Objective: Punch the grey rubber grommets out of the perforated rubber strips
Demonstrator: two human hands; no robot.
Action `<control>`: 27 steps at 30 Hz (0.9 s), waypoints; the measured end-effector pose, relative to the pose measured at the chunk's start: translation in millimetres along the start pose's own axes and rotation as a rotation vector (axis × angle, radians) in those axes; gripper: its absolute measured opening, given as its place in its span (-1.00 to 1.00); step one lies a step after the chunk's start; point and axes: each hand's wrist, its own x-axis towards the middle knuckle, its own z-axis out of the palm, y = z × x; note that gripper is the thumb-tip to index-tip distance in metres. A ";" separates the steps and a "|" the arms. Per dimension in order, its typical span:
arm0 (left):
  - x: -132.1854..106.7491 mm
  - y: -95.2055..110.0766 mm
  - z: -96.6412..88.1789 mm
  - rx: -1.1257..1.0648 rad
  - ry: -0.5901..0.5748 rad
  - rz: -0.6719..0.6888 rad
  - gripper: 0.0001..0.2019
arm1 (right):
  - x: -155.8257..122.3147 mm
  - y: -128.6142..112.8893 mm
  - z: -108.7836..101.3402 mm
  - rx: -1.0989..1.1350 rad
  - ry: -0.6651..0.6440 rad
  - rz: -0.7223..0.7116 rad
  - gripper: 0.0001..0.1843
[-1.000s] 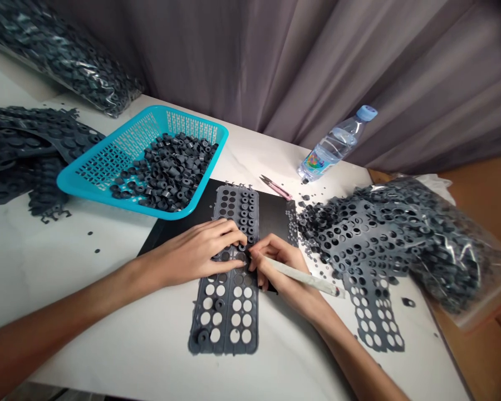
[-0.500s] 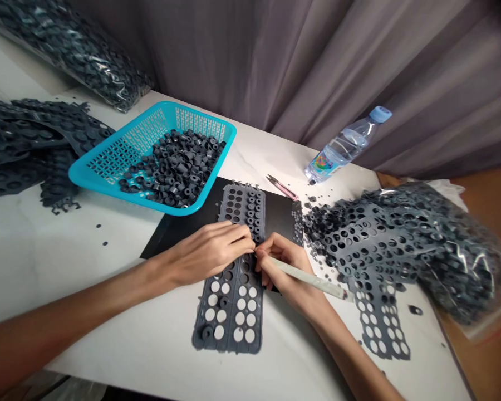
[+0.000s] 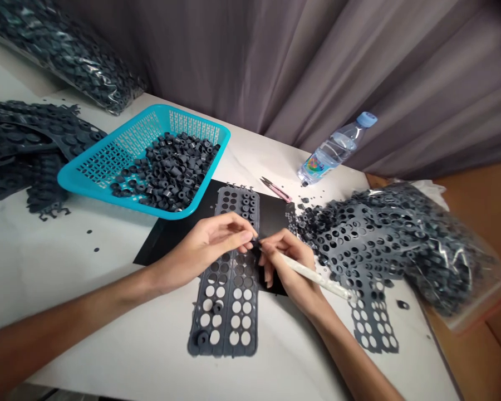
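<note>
My left hand (image 3: 217,239) is over a dark grey rubber sheet (image 3: 229,312), thumb and fingers pinching a small dark rubber piece (image 3: 255,243) at the fingertips. Wrapped around a white pen-like tool (image 3: 317,277), my right hand (image 3: 290,259) meets the left; the tool's tip is at the small piece. Rows of round holes run along the sheet. Several ring-shaped rubber pieces (image 3: 247,207) sit in its far right rows, and two more lie near its front left. Under its far part is a black mat (image 3: 162,239); my hands hide the sheet's middle.
A blue basket (image 3: 121,204) holds many rubber rings. Pink-handled snips (image 3: 276,190) and a water bottle (image 3: 336,147) stand or lie behind. On the right, punched sheets (image 3: 369,239) and scraps spill beside a plastic bag (image 3: 459,267). More rubber sheets (image 3: 37,139) lie left.
My left hand has turned and lifted off the sheet, now pinching a small dark piece. The tool in my right hand has stayed close by. The whole view has shifted slightly.
</note>
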 end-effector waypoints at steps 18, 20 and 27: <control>-2.0 0.7 7.0 -0.420 -0.106 -0.297 -0.73 | 2.1 -0.7 0.4 -0.091 0.075 0.001 -0.74; -1.5 1.0 7.2 -0.430 -0.101 -0.300 -0.73 | 2.4 0.3 0.3 -0.091 0.074 0.004 -0.74; -1.1 1.5 7.1 -0.410 -0.109 -0.285 -0.74 | 1.4 0.2 0.3 -0.094 0.055 0.003 -0.74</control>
